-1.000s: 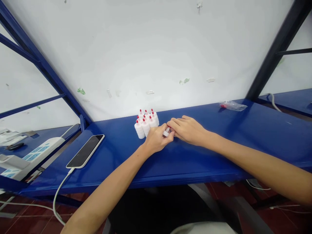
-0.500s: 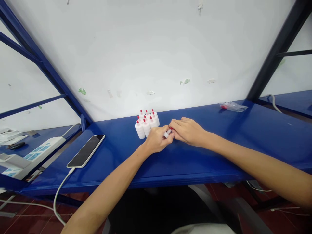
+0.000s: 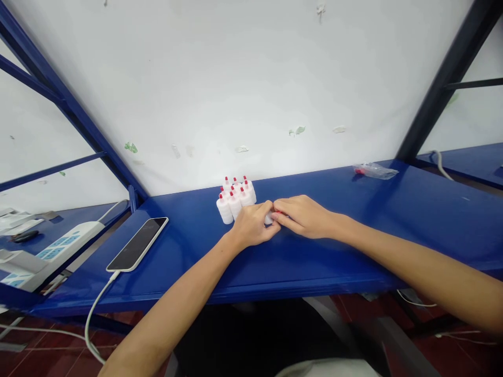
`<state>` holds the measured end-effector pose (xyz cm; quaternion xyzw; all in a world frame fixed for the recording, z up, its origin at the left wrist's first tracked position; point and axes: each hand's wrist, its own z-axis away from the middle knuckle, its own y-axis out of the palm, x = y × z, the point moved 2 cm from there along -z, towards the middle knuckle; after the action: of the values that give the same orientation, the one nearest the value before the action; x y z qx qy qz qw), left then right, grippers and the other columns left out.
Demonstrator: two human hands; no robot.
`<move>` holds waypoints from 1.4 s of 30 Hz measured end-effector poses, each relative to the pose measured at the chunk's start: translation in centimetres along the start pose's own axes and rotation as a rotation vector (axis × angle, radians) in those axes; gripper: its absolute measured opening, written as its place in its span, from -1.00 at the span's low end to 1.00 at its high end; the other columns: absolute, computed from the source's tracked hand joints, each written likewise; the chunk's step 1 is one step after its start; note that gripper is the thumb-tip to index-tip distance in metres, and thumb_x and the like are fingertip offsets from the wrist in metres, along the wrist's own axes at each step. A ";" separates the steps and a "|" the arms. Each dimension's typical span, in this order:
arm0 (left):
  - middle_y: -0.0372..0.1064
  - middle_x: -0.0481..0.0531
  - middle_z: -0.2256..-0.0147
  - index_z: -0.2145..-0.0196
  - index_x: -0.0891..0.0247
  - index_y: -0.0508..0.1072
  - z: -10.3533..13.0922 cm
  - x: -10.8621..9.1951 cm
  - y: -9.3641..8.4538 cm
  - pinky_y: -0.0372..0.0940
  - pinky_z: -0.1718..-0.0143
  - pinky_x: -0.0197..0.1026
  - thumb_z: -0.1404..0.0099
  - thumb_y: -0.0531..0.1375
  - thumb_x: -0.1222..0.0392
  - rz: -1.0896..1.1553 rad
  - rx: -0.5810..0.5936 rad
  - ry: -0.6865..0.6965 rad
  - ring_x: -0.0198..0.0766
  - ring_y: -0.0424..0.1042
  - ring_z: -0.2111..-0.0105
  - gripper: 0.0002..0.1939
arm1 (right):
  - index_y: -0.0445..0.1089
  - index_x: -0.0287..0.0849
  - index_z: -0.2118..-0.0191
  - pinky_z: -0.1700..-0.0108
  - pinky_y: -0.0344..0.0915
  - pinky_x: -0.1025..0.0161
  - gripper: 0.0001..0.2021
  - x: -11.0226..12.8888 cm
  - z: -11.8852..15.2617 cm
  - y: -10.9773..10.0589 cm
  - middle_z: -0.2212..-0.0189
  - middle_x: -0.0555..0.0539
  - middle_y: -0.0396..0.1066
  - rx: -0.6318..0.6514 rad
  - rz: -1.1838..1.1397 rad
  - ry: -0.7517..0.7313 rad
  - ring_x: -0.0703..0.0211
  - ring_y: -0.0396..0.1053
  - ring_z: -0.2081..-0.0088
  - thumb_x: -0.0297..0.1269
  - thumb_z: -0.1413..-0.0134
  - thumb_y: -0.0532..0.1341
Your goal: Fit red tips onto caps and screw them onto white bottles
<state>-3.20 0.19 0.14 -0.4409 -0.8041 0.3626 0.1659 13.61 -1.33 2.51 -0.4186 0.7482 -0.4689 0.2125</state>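
Note:
My left hand is closed round a small white bottle, which lies tilted between my two hands. Touching it from the other side, my right hand pinches the bottle's red tip. Most of this bottle is hidden by my fingers. Just behind and left of my left hand, several white bottles with red tips stand upright in a tight group on the blue table.
A phone with a white charging cable lies at the left. At the back right is a clear plastic bag with something red inside. A white power strip rests on the left-hand surface.
The fingers of my right hand have shifted on the red tip, and the hand is turned a little. Less of the held bottle shows between my hands.

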 end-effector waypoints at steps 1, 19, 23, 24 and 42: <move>0.34 -0.05 0.54 0.42 0.20 0.21 0.0 0.1 0.0 0.11 0.50 -0.26 -0.20 0.09 0.21 0.003 0.005 -0.007 -0.32 0.30 0.56 -0.92 | 0.26 -0.17 0.38 0.37 0.01 0.26 -0.66 0.0 0.0 0.1 0.47 0.00 0.34 -0.003 -0.003 -0.013 0.24 0.19 0.48 -0.19 -0.41 -0.07; 0.35 -0.02 0.45 0.35 0.25 0.32 0.0 0.8 0.2 0.14 0.45 -0.26 -0.31 0.03 0.28 0.032 0.092 0.104 -0.31 0.29 0.49 -0.90 | 0.11 -0.12 0.46 0.40 0.05 0.28 -0.68 0.1 -0.1 -0.9 0.55 0.07 0.20 -0.017 -0.270 -0.021 0.29 0.08 0.52 -0.24 -0.38 -0.07; 0.42 -0.01 0.36 0.19 0.24 0.38 0.1 1.0 0.0 0.18 0.40 -0.28 -0.30 0.02 0.31 -0.001 0.078 0.113 -0.32 0.35 0.44 -0.82 | -0.02 -0.09 0.51 0.43 0.00 0.28 -0.64 -1.6 0.0 -1.4 0.62 0.11 0.04 -0.105 -0.345 0.058 0.30 -0.01 0.56 -0.17 -0.38 -0.10; 0.43 -0.02 0.35 0.17 0.24 0.38 0.1 1.0 0.0 0.19 0.39 -0.28 -0.32 0.03 0.28 0.019 0.072 0.089 -0.32 0.35 0.44 -0.82 | -0.02 -0.09 0.51 0.42 0.00 0.27 -0.64 -2.4 0.0 -1.4 0.61 0.10 0.05 -0.116 -0.326 0.088 0.29 0.02 0.55 -0.17 -0.36 -0.10; 0.34 -0.07 0.46 -0.01 0.24 0.18 -0.3 0.6 -0.2 0.17 0.41 -0.19 -0.42 -0.03 -0.01 0.176 0.283 -0.289 -0.18 0.38 0.48 -0.67 | 0.40 -0.12 0.19 0.35 0.10 0.22 -0.76 -12.9 3.0 0.1 0.29 -0.14 0.49 0.454 0.084 0.625 0.02 0.41 0.28 -0.14 -0.15 0.07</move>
<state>-3.46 0.74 0.49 -0.4254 -0.7190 0.5442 0.0769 22.86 7.76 0.03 -0.1669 0.6706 -0.7183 0.0806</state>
